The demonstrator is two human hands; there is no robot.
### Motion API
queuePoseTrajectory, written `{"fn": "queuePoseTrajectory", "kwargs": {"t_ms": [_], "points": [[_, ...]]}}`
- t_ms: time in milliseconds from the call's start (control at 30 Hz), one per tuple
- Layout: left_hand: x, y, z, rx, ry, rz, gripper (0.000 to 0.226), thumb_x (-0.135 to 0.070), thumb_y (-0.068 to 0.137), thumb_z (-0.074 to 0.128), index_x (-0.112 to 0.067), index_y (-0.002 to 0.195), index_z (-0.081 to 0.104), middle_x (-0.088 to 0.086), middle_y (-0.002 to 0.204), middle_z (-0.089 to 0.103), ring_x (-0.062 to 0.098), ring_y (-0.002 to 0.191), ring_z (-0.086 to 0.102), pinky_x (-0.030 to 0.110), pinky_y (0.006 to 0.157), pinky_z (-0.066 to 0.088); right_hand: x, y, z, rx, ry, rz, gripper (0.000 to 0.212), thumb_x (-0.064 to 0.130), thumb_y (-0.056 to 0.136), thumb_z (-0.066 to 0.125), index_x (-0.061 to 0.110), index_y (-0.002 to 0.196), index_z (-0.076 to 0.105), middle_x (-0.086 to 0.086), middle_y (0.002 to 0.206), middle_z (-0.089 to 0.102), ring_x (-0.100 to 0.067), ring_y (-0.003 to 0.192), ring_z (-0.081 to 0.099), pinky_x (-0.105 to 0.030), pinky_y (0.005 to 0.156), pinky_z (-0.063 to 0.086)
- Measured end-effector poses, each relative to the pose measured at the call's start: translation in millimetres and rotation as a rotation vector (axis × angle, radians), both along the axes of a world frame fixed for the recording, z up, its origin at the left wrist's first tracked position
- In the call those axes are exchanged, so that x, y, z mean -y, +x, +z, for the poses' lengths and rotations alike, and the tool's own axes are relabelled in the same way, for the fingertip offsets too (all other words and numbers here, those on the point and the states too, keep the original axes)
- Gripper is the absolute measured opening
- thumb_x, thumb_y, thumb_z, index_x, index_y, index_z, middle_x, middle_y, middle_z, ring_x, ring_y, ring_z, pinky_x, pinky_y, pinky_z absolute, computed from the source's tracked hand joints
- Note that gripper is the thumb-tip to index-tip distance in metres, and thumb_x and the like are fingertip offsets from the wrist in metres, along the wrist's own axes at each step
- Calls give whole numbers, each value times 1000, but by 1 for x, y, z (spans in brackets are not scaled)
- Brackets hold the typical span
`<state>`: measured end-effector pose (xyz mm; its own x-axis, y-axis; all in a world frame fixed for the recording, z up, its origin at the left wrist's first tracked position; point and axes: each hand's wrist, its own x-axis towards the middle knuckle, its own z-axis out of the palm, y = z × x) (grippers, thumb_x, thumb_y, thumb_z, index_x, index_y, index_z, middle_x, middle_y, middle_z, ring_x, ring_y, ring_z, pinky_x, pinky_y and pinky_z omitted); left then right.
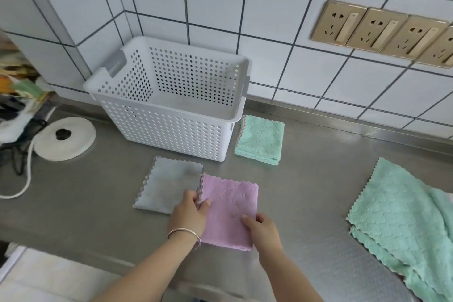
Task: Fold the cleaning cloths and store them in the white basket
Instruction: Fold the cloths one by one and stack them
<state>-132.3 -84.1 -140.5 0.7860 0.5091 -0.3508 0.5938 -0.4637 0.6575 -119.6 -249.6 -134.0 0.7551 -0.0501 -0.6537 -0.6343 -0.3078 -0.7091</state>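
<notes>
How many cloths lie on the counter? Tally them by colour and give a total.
Green: 2, folded green cloth beside the white basket, unfolded green cloth at right
Grey: 1, grey cloth
Pink: 1, pink cloth
Total: 4

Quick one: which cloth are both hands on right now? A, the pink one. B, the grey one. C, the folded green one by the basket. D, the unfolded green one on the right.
A: the left hand and right hand both hold the pink cloth.
</notes>
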Motion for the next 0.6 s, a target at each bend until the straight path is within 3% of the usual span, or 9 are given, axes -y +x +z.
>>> {"fn": "queuePoseTrajectory", "kwargs": {"t_ms": [67,167,267,400,600], "points": [[-30,2,15,118,17,77,27,-35,82,63,-17,88,44,2,78,55,29,78,56,34,72,45,-27,9,10,36,82,32,7,17,85,60,10,84,60,-7,88,64,-24,81,59,-38,74,50],[-79,9,20,180,4,183,31,-33,79,67,-17,97,47,3,86,58,30,83,59,40,80,49,-74,19,16,69,120,118,5,18,86,61,13,88,61,-7,94,66,-25,90,63,-37,80,51],[-113,17,9,128,22,220,31,-34,80,64,-18,98,46,6,95,61,32,87,60,44,83,50,-118,25,11,76,94,149,16,20,85,60,8,96,61,-8,93,65,-25,90,62,-36,80,49],[-138,24,-8,70,47,242,30,-33,81,62,-17,100,45,9,97,63,34,86,60,44,82,50,-153,34,-2,38,49,144,15,20,84,59,11,96,59,-5,90,62,-26,92,61,-36,82,50],[-142,25,-28,-32,94,197,36,-37,84,60,-15,107,45,9,101,65,34,89,61,37,78,47,-162,36,-28,-2,-148,137,19,23,86,56,13,102,56,-6,93,56,-25,88,54,-27,72,39]]}}
